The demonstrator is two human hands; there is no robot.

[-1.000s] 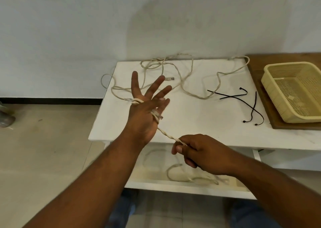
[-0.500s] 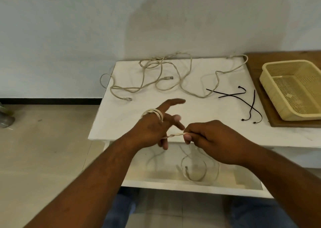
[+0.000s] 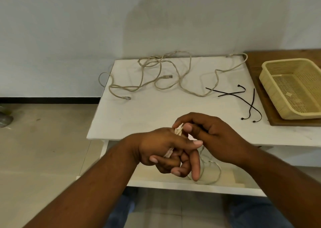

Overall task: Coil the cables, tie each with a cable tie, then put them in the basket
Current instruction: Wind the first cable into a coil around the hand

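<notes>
Wraps of cable (image 3: 178, 131) have built up round my curled left hand (image 3: 161, 149), the right hand (image 3: 218, 137) pinching it; coiling continues.

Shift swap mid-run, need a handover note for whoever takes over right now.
Left hand: fingers curled, thin beige cable wrapped round them in a few turns.
Right hand: pinches that cable at the wraps; its tail hangs below the white table edge.
Tangle of loose beige cable lies at the table's back. Black cable ties lie unused on its right. Yellow plastic mesh basket sits on the wooden board, no cable in it.
Done: one coil partly wound, nothing tied.
Left: finish it, tie, basket, then the tangle.
</notes>
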